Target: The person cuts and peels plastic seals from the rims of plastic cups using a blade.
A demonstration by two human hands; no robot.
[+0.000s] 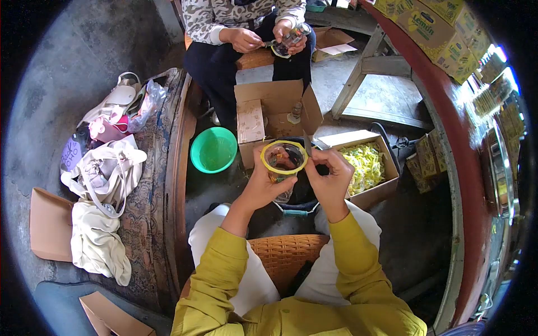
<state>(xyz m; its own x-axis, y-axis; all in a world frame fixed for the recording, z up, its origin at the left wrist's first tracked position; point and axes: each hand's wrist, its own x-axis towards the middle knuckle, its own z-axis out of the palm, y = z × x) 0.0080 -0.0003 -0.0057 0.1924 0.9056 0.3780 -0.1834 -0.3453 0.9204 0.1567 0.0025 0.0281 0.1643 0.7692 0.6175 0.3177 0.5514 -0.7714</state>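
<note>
My left hand [263, 187] is wrapped round a clear cup [282, 176] with a yellow rim, its open top facing up towards me. Printed marks show on its side. Right of the cup, my right hand [329, 178] is closed, with thumb and fingers pinching a thin, grey, blade-like strip [307, 144] that stands up by the rim. Whether the strip touches the rim I cannot tell. Below the cup is a dark bucket with a teal handle grip [295, 212], partly hidden by my hands.
Opposite sits a person whose hands [244, 40] hold a similar clear container [292, 38]. Between us stands an open cardboard box [277, 92]. A green basin [213, 149] is on the left, a carton of yellow wrapped pieces [364, 168] on the right. Bags [109, 168] lie on the left bench.
</note>
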